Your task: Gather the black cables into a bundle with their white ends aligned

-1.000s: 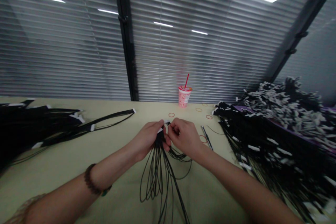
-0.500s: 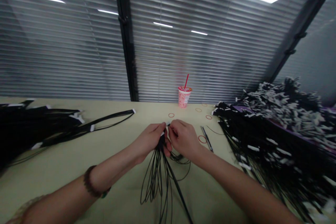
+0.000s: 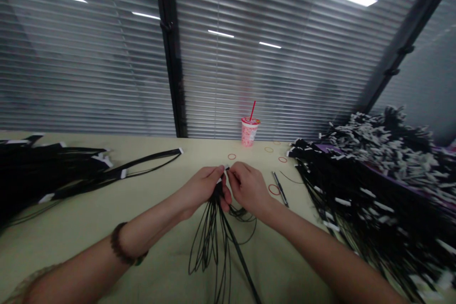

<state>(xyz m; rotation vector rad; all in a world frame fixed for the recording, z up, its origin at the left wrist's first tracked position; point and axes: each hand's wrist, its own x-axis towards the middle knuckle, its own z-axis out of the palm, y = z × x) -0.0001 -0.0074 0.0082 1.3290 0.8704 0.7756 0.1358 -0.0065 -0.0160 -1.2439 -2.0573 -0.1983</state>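
There's the left hand (image 3: 204,185) closed round the black cable bundle (image 3: 214,209), mid-desk (image 3: 156,242), the right hand (image 3: 248,184) pinched shut on its white-tipped end! Desk surface separates them from the left pile (image 3: 53,166); rightward, a pen (image 3: 280,189) lies nearer than the heap (image 3: 384,218). A cup (image 3: 249,132) stands by the far edge.
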